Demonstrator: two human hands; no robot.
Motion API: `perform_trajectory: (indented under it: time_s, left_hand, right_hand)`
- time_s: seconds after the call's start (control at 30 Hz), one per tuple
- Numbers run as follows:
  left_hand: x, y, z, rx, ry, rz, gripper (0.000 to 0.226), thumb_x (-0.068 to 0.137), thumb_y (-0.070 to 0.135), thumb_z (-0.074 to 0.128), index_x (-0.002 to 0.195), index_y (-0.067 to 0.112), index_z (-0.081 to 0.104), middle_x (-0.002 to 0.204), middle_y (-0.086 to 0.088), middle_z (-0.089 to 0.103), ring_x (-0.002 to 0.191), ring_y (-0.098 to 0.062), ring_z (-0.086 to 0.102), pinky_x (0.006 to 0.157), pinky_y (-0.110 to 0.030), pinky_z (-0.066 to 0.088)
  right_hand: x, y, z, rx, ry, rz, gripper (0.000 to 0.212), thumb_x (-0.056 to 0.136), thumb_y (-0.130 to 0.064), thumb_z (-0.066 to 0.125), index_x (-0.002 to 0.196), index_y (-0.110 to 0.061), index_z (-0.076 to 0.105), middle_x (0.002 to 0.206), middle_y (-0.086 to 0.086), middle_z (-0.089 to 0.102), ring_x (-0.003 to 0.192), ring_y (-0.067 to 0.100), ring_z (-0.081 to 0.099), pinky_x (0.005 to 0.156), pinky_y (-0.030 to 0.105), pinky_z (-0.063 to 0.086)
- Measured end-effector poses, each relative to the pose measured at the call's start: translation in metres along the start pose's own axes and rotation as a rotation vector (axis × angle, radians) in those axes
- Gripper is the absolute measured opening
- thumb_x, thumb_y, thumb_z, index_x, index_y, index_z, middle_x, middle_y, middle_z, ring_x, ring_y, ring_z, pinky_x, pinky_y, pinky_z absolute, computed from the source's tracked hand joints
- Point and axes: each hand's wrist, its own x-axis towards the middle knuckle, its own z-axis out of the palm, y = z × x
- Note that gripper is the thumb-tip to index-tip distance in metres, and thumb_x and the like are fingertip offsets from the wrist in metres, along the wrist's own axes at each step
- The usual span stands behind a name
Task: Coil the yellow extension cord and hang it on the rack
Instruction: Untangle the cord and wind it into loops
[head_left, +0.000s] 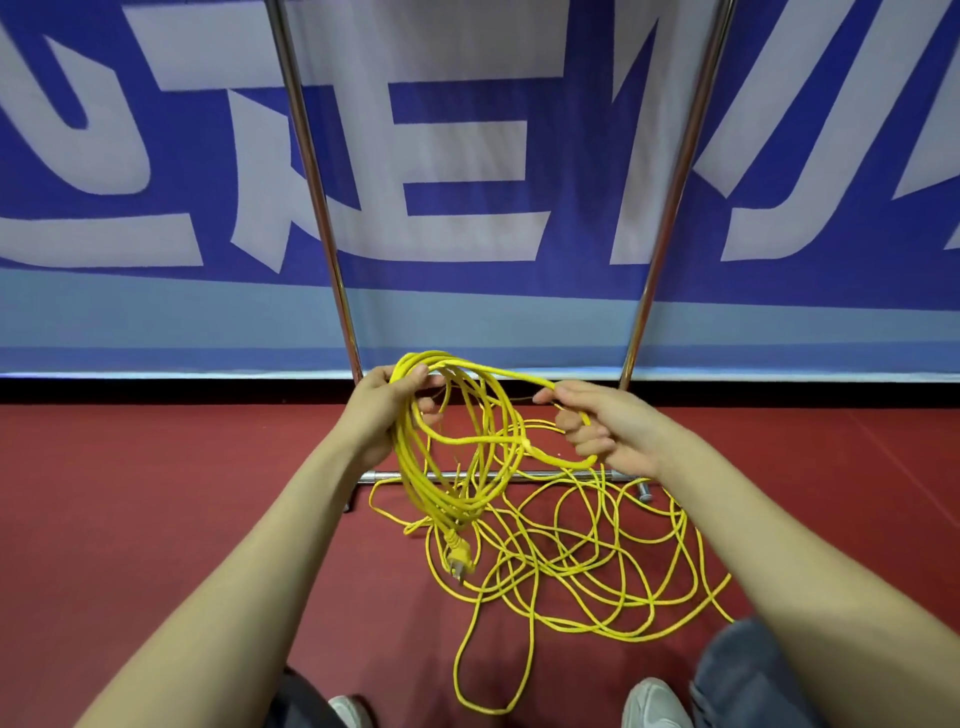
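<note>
A yellow extension cord (571, 566) lies mostly in a loose tangle on the red floor. My left hand (387, 410) grips several gathered loops of it, which hang down with the yellow plug (458, 560) dangling at the bottom. My right hand (602, 428) pinches a further strand that runs across from the coil and loops under the fingers. The metal rack (317, 208) stands right behind, its two chrome uprights rising out of the top of the view and its low crossbar (545, 474) just beyond the hands.
A blue and white banner (467, 156) hangs behind the rack down to a black baseboard. Red floor (156, 493) spreads to the left and right. My shoes (654, 701) and trouser legs show at the bottom edge, close to the cord's nearest loop.
</note>
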Motion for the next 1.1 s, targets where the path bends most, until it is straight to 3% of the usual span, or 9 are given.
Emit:
perform_trajectory:
  time_s: [0.13,0.27,0.47,0.57,0.63,0.77,0.93,1.0,1.1]
  left_hand:
    - [0.002,-0.004,-0.004,0.141,0.018,0.027,0.026,0.099,0.015,0.052,0.117,-0.003,0.048,0.091,-0.016,0.068,0.058,-0.018,0.069,0.052,-0.031,0.059]
    - [0.0,-0.01,-0.001,0.265,0.053,0.084,0.027,0.099,0.015,0.053,0.115,0.005,0.034,0.085,-0.013,0.068,0.056,-0.021,0.067,0.048,-0.031,0.056]
    - [0.003,-0.015,0.001,0.29,0.047,0.075,0.024,0.101,0.016,0.05,0.115,0.001,0.038,0.085,-0.017,0.065,0.054,-0.021,0.066,0.048,-0.032,0.057]
    - [0.005,-0.014,0.001,0.206,0.035,0.074,0.022,0.101,0.014,0.048,0.111,-0.004,0.052,0.076,-0.013,0.062,0.063,-0.022,0.071,0.056,-0.033,0.059]
    - [0.005,-0.011,0.002,0.123,0.047,0.067,0.018,0.101,0.014,0.047,0.096,0.0,0.057,0.071,-0.009,0.057,0.059,-0.018,0.069,0.055,-0.029,0.059]
    - [0.007,-0.005,0.007,-0.153,0.042,0.03,0.026,0.101,0.018,0.047,0.079,0.006,0.054,0.063,-0.001,0.051,0.052,-0.011,0.06,0.054,-0.026,0.056]
    - [0.009,0.005,0.009,-0.621,-0.049,-0.142,0.023,0.099,0.02,0.046,0.078,0.012,0.044,0.055,0.004,0.041,0.031,-0.002,0.033,0.031,-0.01,0.027]
    - [0.009,0.006,0.001,-0.664,-0.157,-0.177,0.025,0.085,0.017,0.066,0.075,0.011,0.044,0.054,0.004,0.041,0.029,-0.002,0.033,0.029,-0.011,0.026]
    - [0.006,0.008,-0.009,-0.666,-0.382,-0.187,0.041,0.06,0.011,0.09,0.068,0.008,0.05,0.054,0.003,0.04,0.03,-0.003,0.028,0.028,-0.013,0.03]
  right_hand:
    - [-0.005,-0.002,-0.003,-0.445,0.039,0.011,0.022,0.103,-0.019,0.036,0.099,-0.009,0.055,0.066,0.007,0.047,0.035,0.002,0.023,0.032,0.013,0.017]
    - [-0.007,-0.001,-0.006,-0.49,0.04,-0.052,0.026,0.102,-0.021,0.039,0.108,-0.005,0.058,0.066,0.003,0.047,0.038,0.004,0.029,0.036,0.017,0.027]
    - [-0.004,-0.009,-0.012,-0.339,0.071,-0.086,0.027,0.097,-0.029,0.051,0.104,-0.009,0.066,0.058,-0.001,0.042,0.038,0.002,0.02,0.032,0.014,0.016]
    - [-0.008,-0.009,-0.01,-0.374,-0.036,0.003,0.023,0.088,-0.029,0.063,0.097,-0.007,0.066,0.058,-0.003,0.041,0.04,0.003,0.023,0.035,0.014,0.018]
    - [-0.012,-0.008,-0.005,-0.611,-0.102,0.053,0.024,0.077,-0.029,0.075,0.086,-0.012,0.06,0.057,-0.004,0.044,0.044,0.005,0.029,0.039,0.016,0.021]
    - [-0.005,0.006,0.008,-0.894,-0.045,0.076,0.04,0.066,-0.031,0.085,0.074,-0.015,0.049,0.047,-0.007,0.049,0.04,0.007,0.036,0.04,0.018,0.028]
    - [0.01,0.029,0.026,-1.145,0.199,-0.038,0.071,0.053,-0.054,0.085,0.096,-0.01,0.049,0.085,0.003,0.052,0.077,0.02,0.049,0.063,0.029,0.034]
    - [0.012,0.032,0.026,-1.103,0.235,-0.063,0.082,0.054,-0.052,0.086,0.11,-0.011,0.042,0.098,-0.002,0.05,0.09,0.016,0.051,0.065,0.027,0.037]
    - [0.017,0.034,0.015,-0.72,0.098,-0.058,0.063,0.063,-0.038,0.085,0.1,-0.016,0.039,0.078,-0.002,0.046,0.063,0.01,0.044,0.053,0.023,0.034]
